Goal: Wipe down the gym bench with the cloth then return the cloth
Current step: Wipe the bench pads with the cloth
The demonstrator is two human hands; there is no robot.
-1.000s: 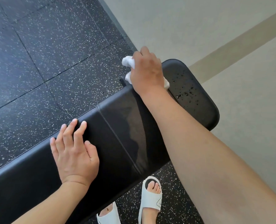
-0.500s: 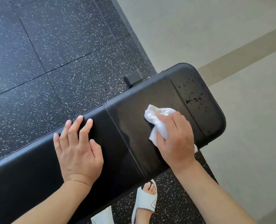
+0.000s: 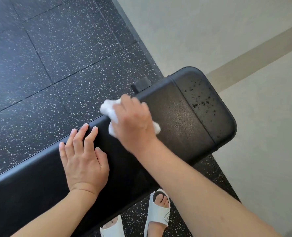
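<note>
White cloth (image 3: 109,109) under right hand (image 3: 133,122) fingers, on bench (image 3: 176,113)

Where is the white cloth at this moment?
In the head view the cloth is bunched under the right hand at the far edge of the bench, just beyond the left hand.

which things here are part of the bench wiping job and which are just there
Part of the job:
- gym bench, droplets on its end pad
- white cloth, gripped by the right hand
- left hand, resting flat on the bench

Just there:
- white sandals
- speckled rubber floor
- pale floor
</note>
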